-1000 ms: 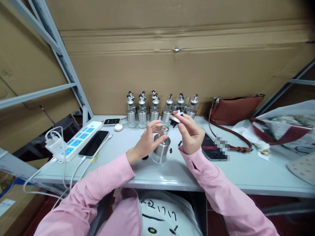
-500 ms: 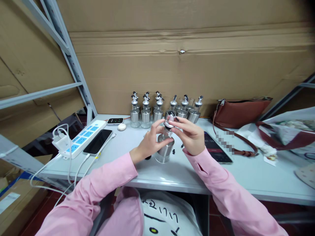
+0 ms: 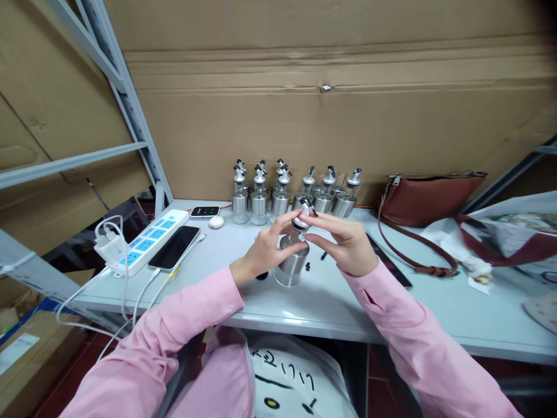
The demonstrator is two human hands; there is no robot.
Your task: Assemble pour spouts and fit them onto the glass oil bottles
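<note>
A steel-sleeved glass oil bottle stands upright near the table's front edge. On its neck sits a pour spout with a silver collar and a black tip. My left hand is closed on the bottle from the left, its thumb along the shoulder and its fingertips up at the collar. From the right, the fingers and thumb of my right hand pinch the spout. Small black pieces lie right of the bottle, and a round black piece shows partly under my left wrist.
Several similar bottles with spouts line the cardboard backing. On the left lie a power strip, a phone with cables and a small round white case. A dark tablet and a brown bag are right.
My right hand has turned at the spout, its wrist shifting outward to the right. My left hand keeps its hold, and the bottle stays in place.
</note>
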